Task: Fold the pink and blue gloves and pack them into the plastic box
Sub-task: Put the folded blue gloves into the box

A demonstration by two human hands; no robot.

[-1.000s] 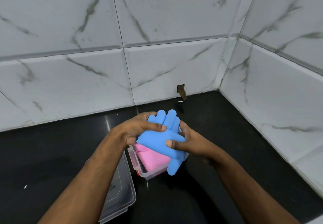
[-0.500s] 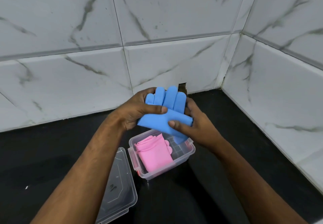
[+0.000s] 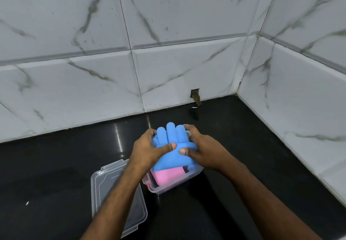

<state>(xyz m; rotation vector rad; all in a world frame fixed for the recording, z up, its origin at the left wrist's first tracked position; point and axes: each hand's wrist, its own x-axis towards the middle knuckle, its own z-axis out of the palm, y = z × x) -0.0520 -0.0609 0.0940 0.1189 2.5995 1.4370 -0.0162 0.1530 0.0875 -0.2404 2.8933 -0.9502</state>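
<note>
Head view, left to right: a clear lid (image 3: 119,198) lies flat on the black surface (image 3: 46,165), just beside the plastic box (image 3: 174,184). The left hand (image 3: 148,150) grips the blue glove (image 3: 172,155) from its left side, thumb pressed across the top; the right hand (image 3: 204,151) grips the opposite side the same way. Between them the folded glove sits over the open box, its fingers pointing away from the person toward the tiled wall (image 3: 168,67), long axis running near to far. Beneath it the pink glove (image 3: 168,176) already lies folded inside. The rubbery material looks light, soft and springy, likely to unfold if released early, so holding both sides of the fold while pressing down seems soundest.
</note>
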